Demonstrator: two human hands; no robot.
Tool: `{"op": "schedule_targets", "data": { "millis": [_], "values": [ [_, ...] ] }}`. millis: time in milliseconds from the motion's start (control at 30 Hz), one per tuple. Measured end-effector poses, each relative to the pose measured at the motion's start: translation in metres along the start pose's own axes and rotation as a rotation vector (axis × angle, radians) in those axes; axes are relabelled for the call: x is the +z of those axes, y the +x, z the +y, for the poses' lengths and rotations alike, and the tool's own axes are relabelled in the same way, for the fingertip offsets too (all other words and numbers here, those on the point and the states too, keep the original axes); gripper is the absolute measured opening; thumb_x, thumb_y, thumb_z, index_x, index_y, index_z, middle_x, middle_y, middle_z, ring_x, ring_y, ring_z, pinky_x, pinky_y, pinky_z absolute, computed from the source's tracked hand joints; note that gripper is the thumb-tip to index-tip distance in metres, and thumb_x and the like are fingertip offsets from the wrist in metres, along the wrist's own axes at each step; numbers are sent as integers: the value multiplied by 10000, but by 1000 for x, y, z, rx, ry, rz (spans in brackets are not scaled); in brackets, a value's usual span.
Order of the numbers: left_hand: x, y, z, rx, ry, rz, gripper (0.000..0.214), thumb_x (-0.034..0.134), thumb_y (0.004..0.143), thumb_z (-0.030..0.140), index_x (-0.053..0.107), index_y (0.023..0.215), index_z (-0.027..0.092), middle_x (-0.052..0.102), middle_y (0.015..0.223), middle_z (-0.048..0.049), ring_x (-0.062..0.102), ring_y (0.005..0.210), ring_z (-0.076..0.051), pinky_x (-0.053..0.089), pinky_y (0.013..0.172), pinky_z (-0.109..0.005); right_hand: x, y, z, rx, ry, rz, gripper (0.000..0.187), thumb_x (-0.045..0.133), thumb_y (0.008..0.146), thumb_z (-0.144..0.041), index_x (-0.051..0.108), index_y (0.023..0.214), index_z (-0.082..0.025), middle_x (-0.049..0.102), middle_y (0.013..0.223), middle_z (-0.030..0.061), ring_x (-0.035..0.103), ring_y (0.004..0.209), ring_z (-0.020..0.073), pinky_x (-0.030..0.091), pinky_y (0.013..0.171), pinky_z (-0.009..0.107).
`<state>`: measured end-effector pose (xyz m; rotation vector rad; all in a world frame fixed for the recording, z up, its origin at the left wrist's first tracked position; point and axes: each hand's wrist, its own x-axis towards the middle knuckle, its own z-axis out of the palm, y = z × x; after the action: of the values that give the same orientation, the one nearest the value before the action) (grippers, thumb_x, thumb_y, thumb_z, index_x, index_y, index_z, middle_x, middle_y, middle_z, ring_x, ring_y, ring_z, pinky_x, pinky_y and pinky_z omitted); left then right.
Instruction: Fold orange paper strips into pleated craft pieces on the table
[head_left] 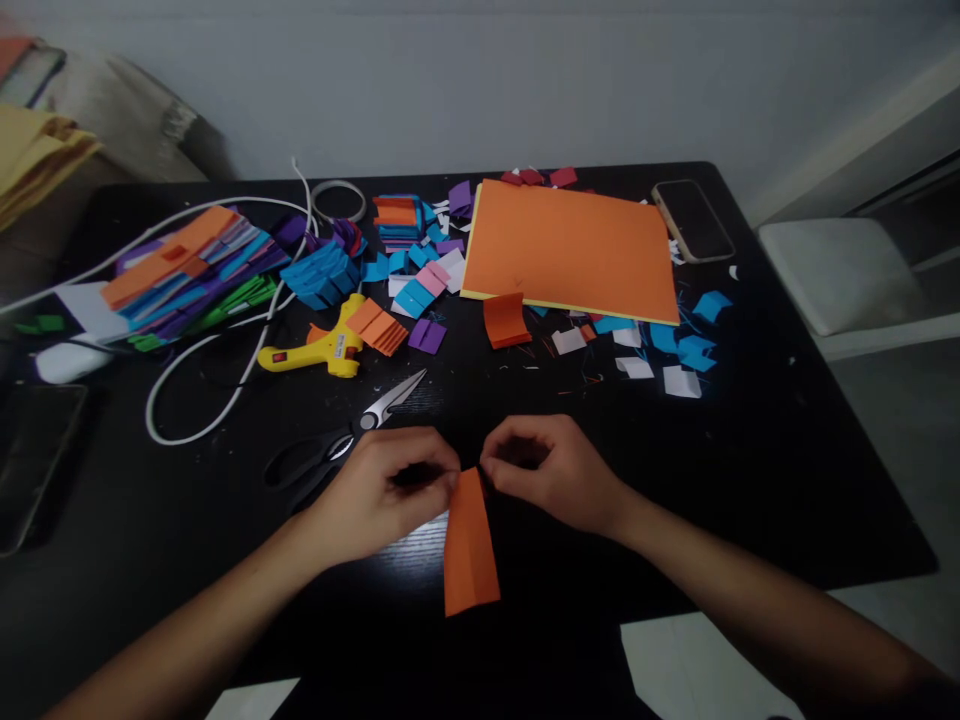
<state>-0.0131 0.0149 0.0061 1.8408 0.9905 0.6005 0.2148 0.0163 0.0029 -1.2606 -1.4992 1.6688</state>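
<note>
My left hand (382, 495) and my right hand (551, 470) both pinch the top edge of a folded orange paper strip (469, 550). The strip hangs down toward me over the black table (787, 470), with a lengthwise crease in it. Fingers of both hands are curled together at the strip's upper corners. Black-handled scissors (341, 440) lie just beyond my left hand, blades pointing up and right.
A large orange sheet (570, 250) lies at the back, a phone (692, 220) beside it. A yellow glue gun (322, 350) with a white cable (217, 400), stacks of folded coloured paper (187, 275), and blue and white scraps (675, 360) lie scattered. A white stool (840, 270) stands right.
</note>
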Motion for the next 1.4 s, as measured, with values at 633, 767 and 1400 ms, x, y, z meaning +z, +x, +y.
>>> {"op": "schedule_targets", "data": {
  "millis": [633,767,1400],
  "values": [
    [0,-2,-5,-106,-120,110,135,607,983,202,707,1072,188,731,816,0,685,728,-123,536,673,-221,6,1,9,5,208,12,132,764,878,-281,748,967,-185,768,907,39,733,815,164,577,735,295],
    [-2,-3,-4,55,-49,48,344,591,953,93,639,1264,230,720,1094,-41,695,919,-144,563,807,-261,6,2,9,16,217,36,157,786,866,-292,760,974,-181,779,940,47,739,853,165,575,771,295],
    [-8,-3,-2,108,113,-128,146,591,887,87,623,967,204,678,873,4,648,745,-122,498,644,-223,8,1,6,9,141,31,116,774,855,-263,752,938,-186,760,872,29,709,788,153,543,706,278]
  ]
}}
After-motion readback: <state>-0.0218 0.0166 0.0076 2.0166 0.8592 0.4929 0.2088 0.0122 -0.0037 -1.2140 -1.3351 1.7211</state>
